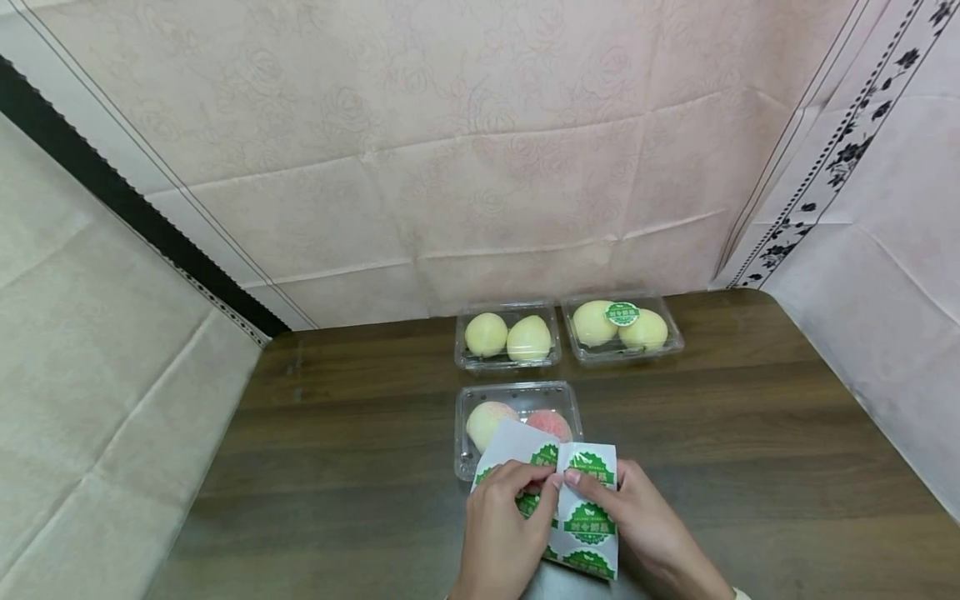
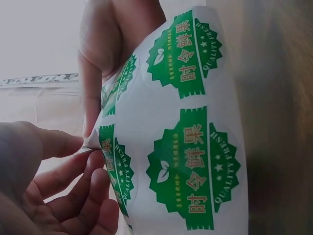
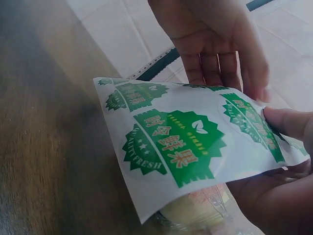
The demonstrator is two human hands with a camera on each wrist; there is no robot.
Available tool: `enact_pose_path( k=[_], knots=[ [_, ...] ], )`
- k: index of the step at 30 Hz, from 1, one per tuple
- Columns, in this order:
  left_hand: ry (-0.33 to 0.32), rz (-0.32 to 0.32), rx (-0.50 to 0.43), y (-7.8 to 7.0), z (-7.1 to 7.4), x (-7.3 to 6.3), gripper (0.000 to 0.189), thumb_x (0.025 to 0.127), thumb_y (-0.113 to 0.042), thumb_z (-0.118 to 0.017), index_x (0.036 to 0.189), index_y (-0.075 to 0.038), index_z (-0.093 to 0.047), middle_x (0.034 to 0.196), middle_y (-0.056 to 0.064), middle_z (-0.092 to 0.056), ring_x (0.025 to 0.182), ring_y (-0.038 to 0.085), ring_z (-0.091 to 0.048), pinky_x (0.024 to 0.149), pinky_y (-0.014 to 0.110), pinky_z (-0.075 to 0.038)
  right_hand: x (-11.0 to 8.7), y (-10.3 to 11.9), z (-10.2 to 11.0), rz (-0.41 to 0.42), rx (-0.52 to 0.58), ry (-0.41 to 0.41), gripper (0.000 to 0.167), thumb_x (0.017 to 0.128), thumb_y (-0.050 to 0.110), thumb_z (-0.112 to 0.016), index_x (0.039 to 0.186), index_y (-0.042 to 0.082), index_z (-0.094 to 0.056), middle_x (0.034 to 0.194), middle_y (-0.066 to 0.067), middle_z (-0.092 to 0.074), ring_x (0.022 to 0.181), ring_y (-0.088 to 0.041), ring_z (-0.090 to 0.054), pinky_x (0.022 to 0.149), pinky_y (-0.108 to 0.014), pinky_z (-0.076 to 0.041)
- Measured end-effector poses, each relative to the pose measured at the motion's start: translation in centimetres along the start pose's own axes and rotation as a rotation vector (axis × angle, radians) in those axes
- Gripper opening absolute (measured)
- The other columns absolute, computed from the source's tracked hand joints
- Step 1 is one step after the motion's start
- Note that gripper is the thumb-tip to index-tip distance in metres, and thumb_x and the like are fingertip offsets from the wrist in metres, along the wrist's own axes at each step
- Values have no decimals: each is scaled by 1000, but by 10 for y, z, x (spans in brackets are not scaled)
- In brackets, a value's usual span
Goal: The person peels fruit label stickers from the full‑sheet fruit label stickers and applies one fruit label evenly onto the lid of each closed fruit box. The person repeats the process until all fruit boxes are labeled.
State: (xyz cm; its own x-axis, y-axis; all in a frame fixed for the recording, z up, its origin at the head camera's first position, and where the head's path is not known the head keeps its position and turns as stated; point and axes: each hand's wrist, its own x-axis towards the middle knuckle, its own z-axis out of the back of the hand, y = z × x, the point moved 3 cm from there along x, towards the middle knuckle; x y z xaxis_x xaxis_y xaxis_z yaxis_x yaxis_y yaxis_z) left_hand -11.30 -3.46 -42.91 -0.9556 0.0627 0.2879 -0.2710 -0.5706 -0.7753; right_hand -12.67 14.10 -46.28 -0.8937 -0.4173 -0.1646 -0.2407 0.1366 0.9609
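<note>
Left hand [image 1: 504, 527] and right hand [image 1: 654, 518] both pinch the sheet [image 1: 579, 503], which bends between their fingertips. It looks light, floppy and easily creased; best held by bare margins, off the probably sticky labels [image 1: 590, 523].

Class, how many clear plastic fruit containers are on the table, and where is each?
3: the back-left container, the back-right container with a green sticker, and the front container, partly hidden by the sticker sheet. No others show.
</note>
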Motion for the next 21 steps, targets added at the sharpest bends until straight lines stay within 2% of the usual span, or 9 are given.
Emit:
enact_pose_path(
  k=[5, 13, 21],
  knots=[
    [-11, 28, -16, 1, 1, 1, 5, 96, -23, -80, 94, -20, -84, 87, -17, -72, 81, -2, -64, 74, 26, -55, -1, 0, 0, -22, -14, -44, 35, 109, 23, -60, 131, -3, -66, 115, -11, -78, 103, -24, -76, 86, -39, -63],
    [-49, -27, 36, -1, 0, 0, 7, 97, -26, -80, 93, -21, -83, 86, -17, -71, 80, -2, -63, 72, 25, -55, -5, 1, -4, -9, -37, -65, 40, 109, 23, -60, 135, -7, -62, 117, -14, -77, 102, -26, -76, 85, -41, -64],
    [-72, -26, 53, -1, -1, 2, 5, 95, -19, -80, 90, -19, -82, 82, -16, -72, 77, -3, -63, 70, 24, -55, -4, 3, -4, -28, -68, -103, 42, 108, 26, -62, 134, -7, -63, 115, -15, -77, 101, -27, -76, 84, -40, -64]
  ],
)
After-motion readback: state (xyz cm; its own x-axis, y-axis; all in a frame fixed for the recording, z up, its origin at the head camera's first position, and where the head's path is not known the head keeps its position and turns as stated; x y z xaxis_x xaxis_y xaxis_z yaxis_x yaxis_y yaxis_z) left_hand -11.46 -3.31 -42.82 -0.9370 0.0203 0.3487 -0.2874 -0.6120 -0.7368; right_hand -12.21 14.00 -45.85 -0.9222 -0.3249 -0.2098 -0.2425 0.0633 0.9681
